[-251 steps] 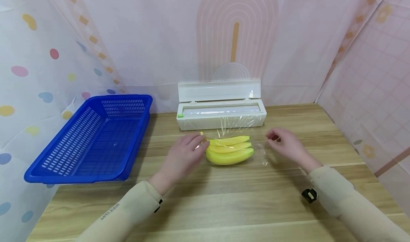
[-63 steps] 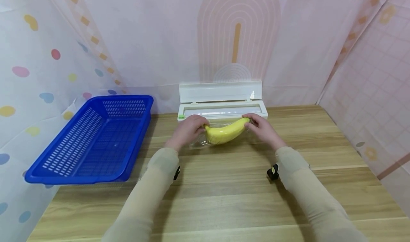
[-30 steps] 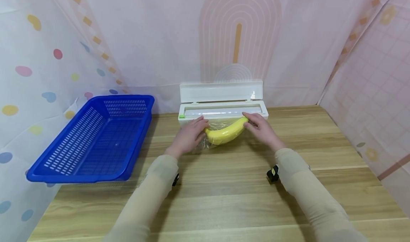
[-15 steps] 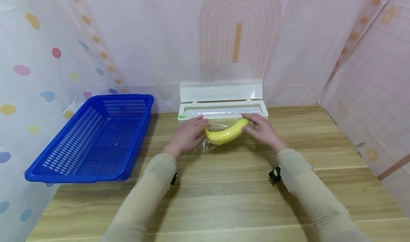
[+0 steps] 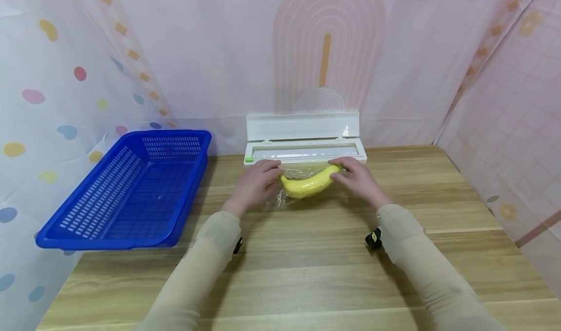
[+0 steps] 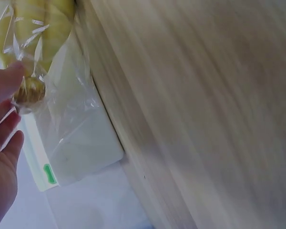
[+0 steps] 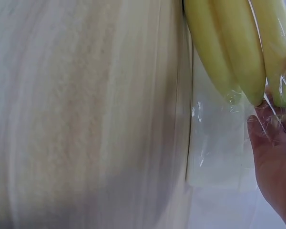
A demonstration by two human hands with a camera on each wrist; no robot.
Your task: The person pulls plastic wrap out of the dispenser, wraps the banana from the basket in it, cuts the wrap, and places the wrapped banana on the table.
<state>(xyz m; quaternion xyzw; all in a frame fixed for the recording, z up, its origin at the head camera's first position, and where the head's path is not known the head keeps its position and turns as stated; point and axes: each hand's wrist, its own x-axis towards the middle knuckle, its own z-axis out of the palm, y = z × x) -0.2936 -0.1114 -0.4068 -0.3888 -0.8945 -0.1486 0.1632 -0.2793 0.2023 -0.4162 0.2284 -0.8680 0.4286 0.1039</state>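
Observation:
A bunch of bananas [image 5: 307, 186] is wrapped in clear cling film [image 7: 276, 114], turned so one banana faces the head camera. At the stem end, my left hand [image 5: 257, 182] holds the bunch, thumb and fingers about the brown stem [image 6: 31, 90]. My right hand [image 5: 357, 177] grips the tips at the other end, thumb in front and fingers behind. Loose film hangs beside the stem in the left wrist view. Right behind the bananas stands a white cling film dispenser [image 5: 302, 118], lid raised, with its roll [image 5: 307, 153] showing. The dispenser's front is mostly hidden.
A blue perforated plastic basket [image 5: 168, 233] stands on the left of the wooden table [image 5: 307, 272]. Patterned cloth [image 5: 210, 53] hangs behind and at both sides. A small green slider [image 5: 249, 159] sits at the dispenser's left end.
Earlier the bananas lay flat under the film with my right hand apart, at the film's right. Both hands since took hold and raised and turned the bunch; over the last second the grip shifts only slightly.

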